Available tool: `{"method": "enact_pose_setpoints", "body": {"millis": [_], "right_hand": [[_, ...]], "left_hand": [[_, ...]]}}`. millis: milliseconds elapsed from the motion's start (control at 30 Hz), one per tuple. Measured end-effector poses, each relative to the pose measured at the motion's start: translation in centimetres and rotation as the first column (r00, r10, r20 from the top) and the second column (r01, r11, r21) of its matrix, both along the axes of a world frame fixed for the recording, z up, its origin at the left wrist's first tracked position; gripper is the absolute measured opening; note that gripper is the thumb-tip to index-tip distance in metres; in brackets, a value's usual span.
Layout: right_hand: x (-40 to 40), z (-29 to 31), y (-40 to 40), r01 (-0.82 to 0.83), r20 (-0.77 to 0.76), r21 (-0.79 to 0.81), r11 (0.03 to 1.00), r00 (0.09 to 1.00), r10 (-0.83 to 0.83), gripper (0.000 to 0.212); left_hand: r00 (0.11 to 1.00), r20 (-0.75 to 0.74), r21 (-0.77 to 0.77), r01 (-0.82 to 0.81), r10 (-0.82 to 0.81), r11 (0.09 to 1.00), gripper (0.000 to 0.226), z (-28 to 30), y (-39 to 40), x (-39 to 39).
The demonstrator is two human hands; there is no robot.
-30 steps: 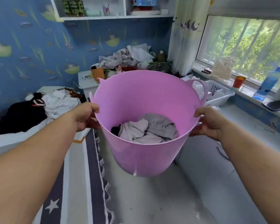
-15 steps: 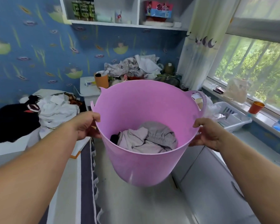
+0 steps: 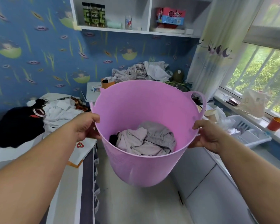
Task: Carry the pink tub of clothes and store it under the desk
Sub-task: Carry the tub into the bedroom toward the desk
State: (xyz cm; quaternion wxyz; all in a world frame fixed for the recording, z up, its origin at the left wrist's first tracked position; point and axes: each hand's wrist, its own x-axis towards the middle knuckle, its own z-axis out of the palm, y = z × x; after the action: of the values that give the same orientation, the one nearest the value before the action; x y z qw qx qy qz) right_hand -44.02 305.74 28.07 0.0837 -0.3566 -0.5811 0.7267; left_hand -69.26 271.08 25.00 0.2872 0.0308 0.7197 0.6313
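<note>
Pink tub (image 3: pixel 136 167) aloft, floor (image 3: pixel 136 204) beneath

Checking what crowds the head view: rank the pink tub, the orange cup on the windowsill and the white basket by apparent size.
1. pink tub, by far the largest, though nearest the camera.
2. white basket, partly hidden.
3. orange cup, smallest and farther off.

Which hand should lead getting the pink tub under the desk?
Probably neither alone. The left hand and right hand grip opposite rims of the pink tub, held level in the air. No opening under the desk shows, so no side is favoured.
</note>
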Motion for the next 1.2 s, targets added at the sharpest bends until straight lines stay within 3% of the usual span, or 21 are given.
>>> {"method": "enact_pose_setpoints", "body": {"millis": [333, 500, 667, 933, 1200], "right_hand": [[-3.3, -1.5, 4.7, -0.034, 0.002, -0.021, 0.999, 0.999, 0.034, 0.055], [-5.1, -2.9, 8.0, -0.05, 0.007, -0.051, 0.997, 0.999, 0.05, 0.052], [-6.9, -4.1, 11.4, -0.071, 0.021, -0.059, 0.996, 0.997, 0.073, 0.055], [-9.4, -6.1, 15.9, -0.119, 0.038, -0.074, 0.99, 0.992, 0.122, 0.079], [-11.3, -8.0, 18.5, -0.133, 0.024, -0.105, 0.986, 0.99, 0.136, 0.069]], "left_hand": [[0.999, 0.028, -0.016, -0.024, 0.025, 1.0, 0.065, -0.9, 3.1, -1.6], [0.996, 0.035, -0.033, -0.078, 0.079, 0.996, 0.06, -1.7, 5.8, -2.4], [0.993, 0.028, -0.054, -0.113, 0.115, 0.992, 0.041, -2.7, 8.1, -3.3], [0.988, 0.025, -0.073, -0.151, 0.154, 0.986, 0.033, -4.7, 11.7, -3.6], [0.981, 0.062, -0.064, -0.181, 0.185, 0.981, 0.033, -6.1, 14.1, -4.6]]}}
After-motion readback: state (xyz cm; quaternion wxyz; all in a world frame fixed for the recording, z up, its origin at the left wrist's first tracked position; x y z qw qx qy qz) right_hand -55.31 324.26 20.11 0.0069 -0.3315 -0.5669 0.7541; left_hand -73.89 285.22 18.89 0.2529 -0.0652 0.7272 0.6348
